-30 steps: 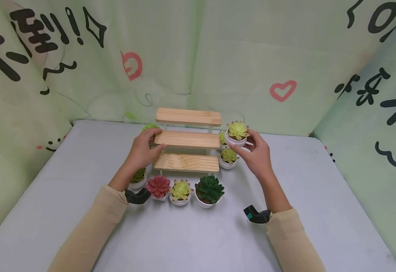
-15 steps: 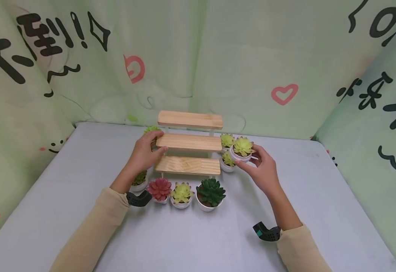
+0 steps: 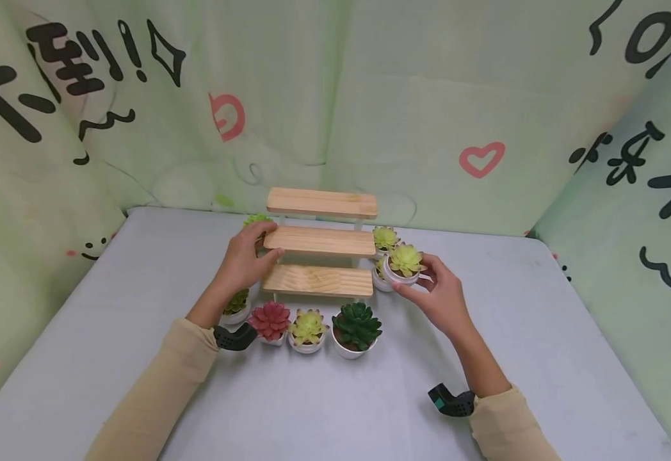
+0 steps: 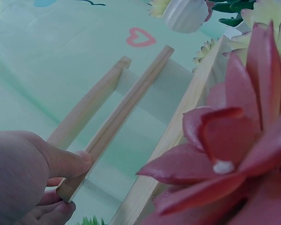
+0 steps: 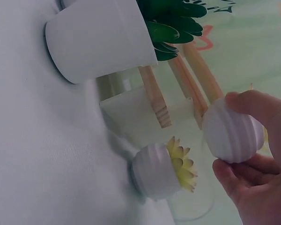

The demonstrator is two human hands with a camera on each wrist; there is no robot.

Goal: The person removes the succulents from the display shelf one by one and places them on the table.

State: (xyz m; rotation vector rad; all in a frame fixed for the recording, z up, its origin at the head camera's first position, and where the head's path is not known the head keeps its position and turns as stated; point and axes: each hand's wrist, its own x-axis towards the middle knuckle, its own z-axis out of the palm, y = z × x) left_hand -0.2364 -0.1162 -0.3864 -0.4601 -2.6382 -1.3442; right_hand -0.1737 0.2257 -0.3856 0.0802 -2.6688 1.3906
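A three-step wooden stand sits at the back middle of the grey table. My left hand grips the left end of its middle shelf, thumb on top. My right hand holds a small white pot with a yellow-green succulent just right of the stand, above the table; the pot shows between thumb and fingers in the right wrist view.
More potted succulents stand around: red, yellow-green and dark green in front, a green one front left, another behind left, two right of the stand. Green curtain walls enclose the table.
My right hand has lowered the yellow-green succulent pot and drawn it slightly toward me, beside the stand's lowest shelf. The left hand has stayed on the middle shelf.
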